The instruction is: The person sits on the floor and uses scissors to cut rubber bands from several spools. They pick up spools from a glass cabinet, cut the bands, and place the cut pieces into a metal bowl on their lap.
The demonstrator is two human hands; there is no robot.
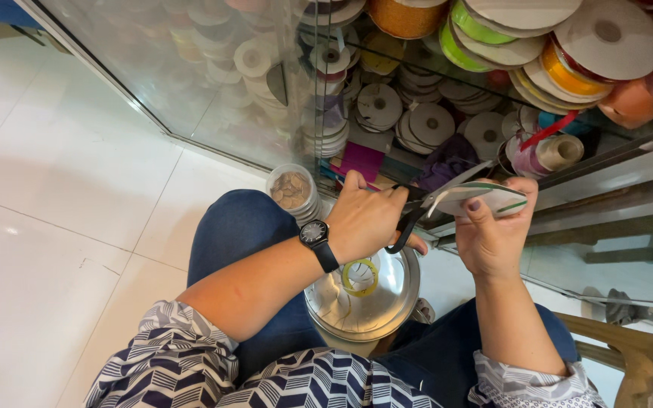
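My left hand (368, 219), with a black wristwatch (316, 234) on its wrist, is closed around the black handles of a pair of scissors (432, 196). The blades point right and meet the edge of a white ribbon spool with a green rim (493, 198). My right hand (493, 234) grips that spool from below, thumb on top. Under both hands, between my knees in blue jeans, stands a round silver metal tray (394, 302) with a small yellow ribbon ring (360, 277) lying in it.
A glass display case (213, 83) full of ribbon spools in several colours rises in front of me. A clear jar of brownish pieces (291, 190) stands by my left knee. White floor tiles (54, 196) spread left. A wooden chair frame (629, 347) sits at lower right.
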